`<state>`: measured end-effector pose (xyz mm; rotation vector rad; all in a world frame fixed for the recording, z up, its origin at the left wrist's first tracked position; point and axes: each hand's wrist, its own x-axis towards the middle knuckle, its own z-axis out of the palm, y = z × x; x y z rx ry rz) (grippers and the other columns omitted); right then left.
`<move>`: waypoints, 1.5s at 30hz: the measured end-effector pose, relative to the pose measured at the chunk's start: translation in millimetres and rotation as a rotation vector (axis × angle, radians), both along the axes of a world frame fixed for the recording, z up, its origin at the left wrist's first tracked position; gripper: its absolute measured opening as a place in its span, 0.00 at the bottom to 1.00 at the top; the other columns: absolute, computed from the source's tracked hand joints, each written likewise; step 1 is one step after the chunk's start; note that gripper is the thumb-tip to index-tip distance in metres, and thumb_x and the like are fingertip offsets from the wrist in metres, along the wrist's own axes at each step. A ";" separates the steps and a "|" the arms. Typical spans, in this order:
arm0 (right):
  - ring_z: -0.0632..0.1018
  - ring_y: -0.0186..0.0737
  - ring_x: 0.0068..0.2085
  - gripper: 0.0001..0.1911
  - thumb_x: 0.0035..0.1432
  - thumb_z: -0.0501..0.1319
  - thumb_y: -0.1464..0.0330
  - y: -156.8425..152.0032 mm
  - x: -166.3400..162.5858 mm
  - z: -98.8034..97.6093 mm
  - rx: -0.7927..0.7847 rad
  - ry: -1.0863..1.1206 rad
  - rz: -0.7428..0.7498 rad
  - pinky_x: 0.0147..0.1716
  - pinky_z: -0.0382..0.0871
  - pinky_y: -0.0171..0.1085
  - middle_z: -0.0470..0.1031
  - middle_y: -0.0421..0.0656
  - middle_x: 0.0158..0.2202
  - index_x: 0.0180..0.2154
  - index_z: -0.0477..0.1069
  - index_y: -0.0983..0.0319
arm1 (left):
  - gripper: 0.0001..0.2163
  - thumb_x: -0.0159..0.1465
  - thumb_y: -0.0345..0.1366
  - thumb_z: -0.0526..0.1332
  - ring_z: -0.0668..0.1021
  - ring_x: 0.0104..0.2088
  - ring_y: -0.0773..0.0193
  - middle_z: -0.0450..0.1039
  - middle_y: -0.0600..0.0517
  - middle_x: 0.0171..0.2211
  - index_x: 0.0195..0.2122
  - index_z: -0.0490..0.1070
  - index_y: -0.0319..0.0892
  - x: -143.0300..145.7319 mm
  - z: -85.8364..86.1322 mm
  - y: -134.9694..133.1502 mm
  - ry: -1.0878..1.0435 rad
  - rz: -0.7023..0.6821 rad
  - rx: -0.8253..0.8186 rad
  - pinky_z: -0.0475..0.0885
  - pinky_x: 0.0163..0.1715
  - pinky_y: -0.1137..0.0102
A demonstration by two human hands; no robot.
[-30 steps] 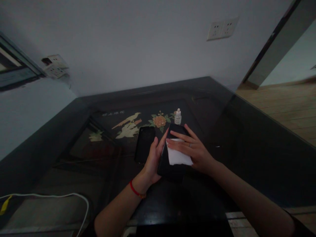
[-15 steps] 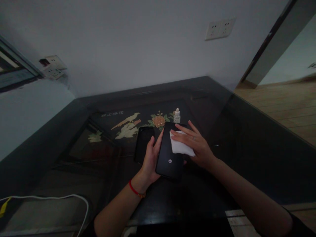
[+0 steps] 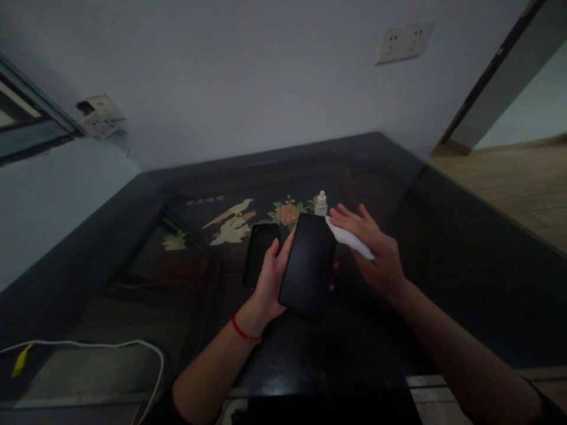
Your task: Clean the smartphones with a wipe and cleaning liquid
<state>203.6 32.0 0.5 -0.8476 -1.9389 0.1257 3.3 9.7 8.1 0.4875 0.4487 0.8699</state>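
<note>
A black smartphone (image 3: 309, 265) lies tilted in my left hand (image 3: 269, 283), its dark screen facing up. The left thumb runs along one edge, and fingertips show at the opposite edge. My right hand (image 3: 376, 248) has a folded white cloth or tissue (image 3: 351, 237) under its fingers, at the phone's upper right edge. Left of the phone, a black phone case (image 3: 260, 255) rests on the table, partly behind my left hand. Just beyond the phone stands a small clear bottle (image 3: 321, 205) with a white cap.
The glossy black table (image 3: 177, 319) carries a bird-and-flower picture (image 3: 234, 221). A white cable (image 3: 101, 343) with a yellow tag runs along the near left. Wall sockets (image 3: 405, 43) are above the table, and more sockets (image 3: 101, 116) are at the left corner.
My right hand and the white cloth have moved right, off the middle of the screen to its edge. The round mark lit on the screen is gone. The view has shifted slightly.
</note>
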 end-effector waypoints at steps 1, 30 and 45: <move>0.66 0.44 0.62 0.24 0.63 0.51 0.75 1.4 0.2 -1.2 0.012 -0.028 0.011 0.64 0.49 0.59 0.69 0.42 0.59 0.59 0.63 0.52 | 0.29 0.67 0.53 0.45 0.76 0.49 0.47 0.68 0.44 0.57 0.67 0.43 0.58 0.0 0.5 -0.8 -0.001 -0.010 0.007 0.67 0.48 0.44; 0.63 0.48 0.64 0.25 0.63 0.51 0.76 -2.5 -4.3 -4.7 0.105 -0.255 -0.078 0.63 0.45 0.65 0.67 0.49 0.60 0.60 0.60 0.58 | 0.24 0.68 0.46 0.44 0.74 0.52 0.52 0.68 0.49 0.58 0.65 0.54 0.53 1.9 -0.3 0.5 -0.027 0.031 -0.046 0.65 0.53 0.53; 0.68 0.39 0.61 0.17 0.66 0.49 0.74 -34.9 -41.8 -9.6 0.238 -0.505 0.473 0.67 0.28 0.51 0.72 0.43 0.56 0.53 0.68 0.66 | 0.27 0.67 0.42 0.41 0.77 0.49 0.56 0.72 0.48 0.55 0.67 0.51 0.47 -3.6 0.3 11.6 -0.053 0.182 -0.155 0.66 0.53 0.60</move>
